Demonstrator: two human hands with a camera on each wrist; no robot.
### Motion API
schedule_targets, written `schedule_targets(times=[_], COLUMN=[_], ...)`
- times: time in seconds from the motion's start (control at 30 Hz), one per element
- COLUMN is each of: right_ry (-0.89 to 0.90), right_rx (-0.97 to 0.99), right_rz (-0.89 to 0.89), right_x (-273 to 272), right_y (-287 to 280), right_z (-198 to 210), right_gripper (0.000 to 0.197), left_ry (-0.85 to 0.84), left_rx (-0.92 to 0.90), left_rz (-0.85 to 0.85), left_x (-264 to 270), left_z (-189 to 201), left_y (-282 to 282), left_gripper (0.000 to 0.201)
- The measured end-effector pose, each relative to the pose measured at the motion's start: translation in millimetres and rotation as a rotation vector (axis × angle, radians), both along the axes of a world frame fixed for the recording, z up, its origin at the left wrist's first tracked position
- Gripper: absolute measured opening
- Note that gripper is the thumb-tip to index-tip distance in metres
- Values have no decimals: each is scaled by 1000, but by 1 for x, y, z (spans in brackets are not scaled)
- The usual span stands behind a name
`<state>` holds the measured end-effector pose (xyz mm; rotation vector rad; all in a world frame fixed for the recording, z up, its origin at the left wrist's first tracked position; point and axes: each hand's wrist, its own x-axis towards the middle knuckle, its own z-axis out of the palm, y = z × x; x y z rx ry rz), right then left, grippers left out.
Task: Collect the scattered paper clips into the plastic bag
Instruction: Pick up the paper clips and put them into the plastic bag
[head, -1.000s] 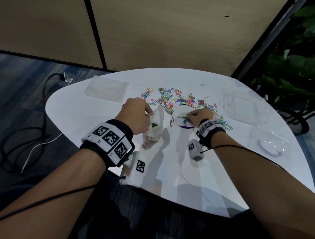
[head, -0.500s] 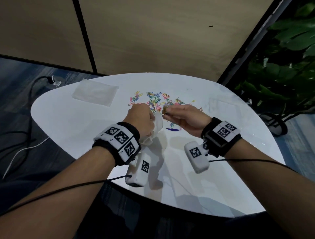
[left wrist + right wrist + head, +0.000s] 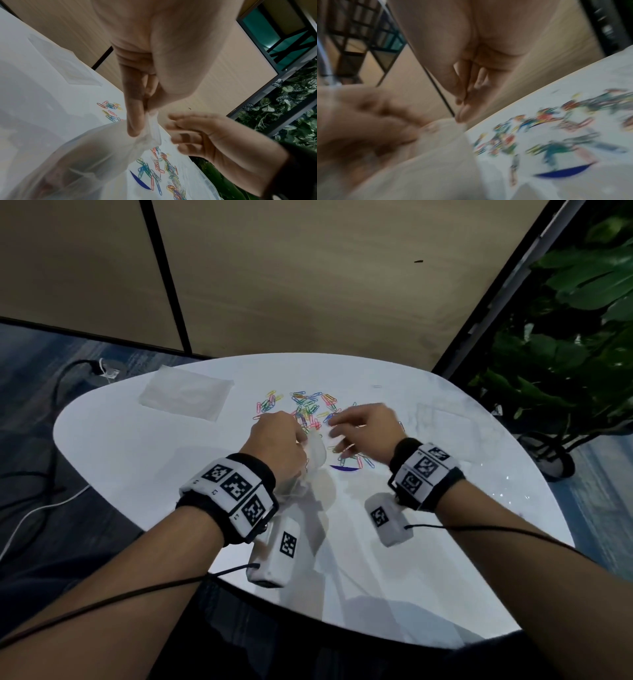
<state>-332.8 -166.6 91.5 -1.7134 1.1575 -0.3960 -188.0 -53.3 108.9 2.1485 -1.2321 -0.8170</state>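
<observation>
Colourful paper clips (image 3: pixel 308 405) lie scattered over the middle of the white table (image 3: pixel 137 440); more clips (image 3: pixel 361 462) show below my right palm. My left hand (image 3: pixel 301 436) holds up a clear plastic bag (image 3: pixel 317 455). In the left wrist view its thumb and forefinger pinch the bag (image 3: pixel 102 148) at the rim. My right hand (image 3: pixel 337 433) hovers just right of the bag's mouth, fingers loosely spread, and I see no clip between them in the left wrist view (image 3: pixel 173 129). The right wrist view is blurred.
A flat stack of spare clear bags (image 3: pixel 186 395) lies at the table's back left. A dark blue mark (image 3: pixel 344 469) sits on the table below my right hand. A leafy plant (image 3: pixel 565 354) stands to the right, and cables (image 3: pixel 51 474) run over the floor at left.
My right hand took clips from the pile, carried them left to the bag's mouth, and its fingers have now loosened there. My left hand kept holding the bag up.
</observation>
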Motion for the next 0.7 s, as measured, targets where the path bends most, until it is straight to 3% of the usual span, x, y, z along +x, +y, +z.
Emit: schedule_targets(times=[0.03, 0.1, 0.17, 0.2, 0.33, 0.53, 0.7], right_ry=[29, 442, 852, 930, 962, 997, 970], right_rx=[-62, -256, -235, -188, -223, -520, -456], right_rz=[-101, -143, -67, -29, 98, 232, 68], right_x=[-13, -46, -82, -95, -113, -72, -59], right_y=[-16, -50, -69, -72, -77, -68, -63], right_z=[-7, -30, -60, -75, -112, -106, -98], right_gripper=[18, 27, 57, 68, 79, 27, 22], left_ry=[-4, -17, -1, 7, 11, 28, 5], left_rx=[0, 0, 3, 4, 7, 3, 4], left_rz=[-4, -5, -3, -2, -1, 8, -17], left_x=[1, 4, 8, 11, 22, 27, 22], left_z=[1, 1, 1, 0, -1, -2, -1], left_y=[1, 5, 7, 9, 15, 17, 15], left_gripper=[28, 28, 27, 27, 29, 29, 29])
